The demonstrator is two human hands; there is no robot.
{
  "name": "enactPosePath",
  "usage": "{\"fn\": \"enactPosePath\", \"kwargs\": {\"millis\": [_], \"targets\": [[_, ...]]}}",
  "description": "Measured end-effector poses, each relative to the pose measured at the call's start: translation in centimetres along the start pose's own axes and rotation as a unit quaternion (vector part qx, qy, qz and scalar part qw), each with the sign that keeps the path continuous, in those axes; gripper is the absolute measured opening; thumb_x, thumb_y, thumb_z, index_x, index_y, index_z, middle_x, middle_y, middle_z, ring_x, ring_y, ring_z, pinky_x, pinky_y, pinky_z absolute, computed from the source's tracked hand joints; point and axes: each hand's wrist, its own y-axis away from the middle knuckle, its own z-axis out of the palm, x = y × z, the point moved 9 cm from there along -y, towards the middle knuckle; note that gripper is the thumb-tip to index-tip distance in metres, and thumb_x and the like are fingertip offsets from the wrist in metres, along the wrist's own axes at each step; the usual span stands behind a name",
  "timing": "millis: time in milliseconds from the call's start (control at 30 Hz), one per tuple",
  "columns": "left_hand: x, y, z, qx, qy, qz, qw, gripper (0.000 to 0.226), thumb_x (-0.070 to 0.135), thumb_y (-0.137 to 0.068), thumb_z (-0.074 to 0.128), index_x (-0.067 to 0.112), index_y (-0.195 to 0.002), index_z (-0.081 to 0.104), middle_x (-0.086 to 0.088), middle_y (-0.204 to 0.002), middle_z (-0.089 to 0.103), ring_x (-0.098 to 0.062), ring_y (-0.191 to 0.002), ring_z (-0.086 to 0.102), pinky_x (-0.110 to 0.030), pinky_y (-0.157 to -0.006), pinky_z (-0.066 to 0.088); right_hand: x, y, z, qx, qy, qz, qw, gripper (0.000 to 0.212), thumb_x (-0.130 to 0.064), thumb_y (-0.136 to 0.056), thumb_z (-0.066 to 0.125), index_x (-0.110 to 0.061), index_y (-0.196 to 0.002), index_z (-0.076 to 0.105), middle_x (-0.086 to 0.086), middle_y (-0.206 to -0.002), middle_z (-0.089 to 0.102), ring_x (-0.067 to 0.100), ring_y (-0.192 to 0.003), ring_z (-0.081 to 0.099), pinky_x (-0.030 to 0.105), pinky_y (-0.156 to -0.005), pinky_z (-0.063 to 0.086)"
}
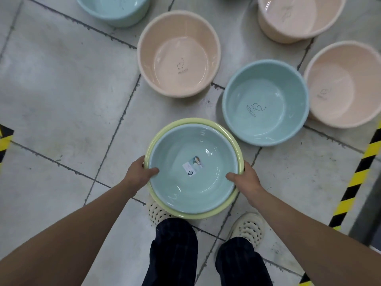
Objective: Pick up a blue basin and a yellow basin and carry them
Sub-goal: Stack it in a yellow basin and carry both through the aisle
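A blue basin [193,153] with a small label sticker on its bottom sits nested inside a slightly wider yellow basin [208,213], whose rim shows all around it. Both are held above the floor in front of my legs. My left hand [138,172] grips the left rims, thumb inside the blue basin. My right hand [245,176] grips the right rims the same way.
On the tiled floor [61,89] stand another blue basin [266,102] at right, a pink basin [179,52] ahead, two more pink basins [346,83] at far right and a blue basin [111,9] at top left. Yellow-black hazard tape [354,182] runs along the right.
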Motion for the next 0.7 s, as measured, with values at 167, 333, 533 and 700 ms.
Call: {"fn": "enactPosePath", "kwargs": {"millis": [167,333,533,700], "targets": [[6.8,4.8,-3.3,-0.006,-0.01,0.026,1.0,0.045,0.009,-0.084,0.073,0.018,-0.126,0.06,-0.007,-0.111,0.069,-0.028,-0.1,0.067,-0.045,-0.087,0.058,-5.4,5.8,-3.1,0.007,-0.018,-0.002,1.0,0.053,-0.01,-0.08,0.073,-0.025,-0.128,0.055,0.001,-0.11,0.068,0.021,-0.1,0.066,0.04,-0.088,0.057],[15.4,9.6,-4.3,-0.021,-0.007,0.067,0.998,0.052,0.008,-0.084,0.072,0.014,-0.133,0.057,-0.007,-0.114,0.067,-0.027,-0.101,0.066,-0.036,-0.078,0.053,-12.0,10.7,-8.9,0.053,-0.068,-0.024,0.996,0.049,-0.003,-0.083,0.071,-0.029,-0.12,0.053,-0.007,-0.102,0.065,0.021,-0.098,0.064,0.035,-0.084,0.054],[24.9,12.7,-2.4,-0.04,-0.023,0.122,0.991,0.05,0.007,-0.084,0.075,0.018,-0.129,0.057,-0.004,-0.111,0.066,-0.017,-0.091,0.064,-0.026,-0.069,0.05,-15.4,13.0,-15.8,0.076,-0.149,-0.02,0.986,0.049,0.0,-0.082,0.07,-0.036,-0.113,0.055,-0.006,-0.104,0.067,0.018,-0.097,0.065,0.041,-0.089,0.057],[30.4,12.0,0.6,-0.044,-0.058,0.133,0.988,0.059,0.01,-0.079,0.078,0.02,-0.134,0.058,-0.006,-0.116,0.068,-0.028,-0.104,0.066,-0.044,-0.089,0.057,-14.5,11.6,-19.1,0.077,-0.24,0.02,0.967,0.053,0.008,-0.083,0.068,-0.029,-0.119,0.055,-0.003,-0.104,0.067,0.015,-0.092,0.065,0.033,-0.073,0.055]]}}
